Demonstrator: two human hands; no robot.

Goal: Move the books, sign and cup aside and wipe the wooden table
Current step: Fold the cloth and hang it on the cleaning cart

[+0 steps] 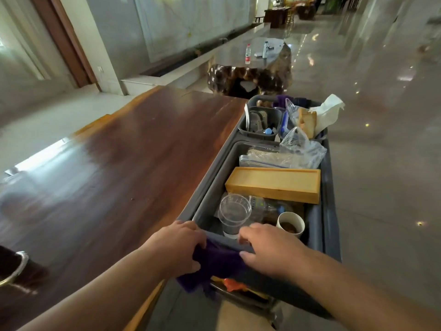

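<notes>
Both hands on purple cloth (216,263) draped over near rim of grey cart (330,211): left hand (177,247) fingers curled gripping it, right hand (267,249) fingers pressed flat, thumb against cloth. Wooden table (114,158) just left of cart; clear cup (235,212) and paper cup (291,224) sit in cart bin

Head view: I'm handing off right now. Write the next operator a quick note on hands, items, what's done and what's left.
Left hand: gripping the purple cloth at the near rim of the grey cart.
Right hand: resting on the cloth and rim, not clearly closed.
Table: bare apart from a metal-rimmed object at its near left corner.
Paper cup and clear cup sit in the cart. Books and sign not identifiable.
Left: wiping cannot be confirmed; check.
</notes>
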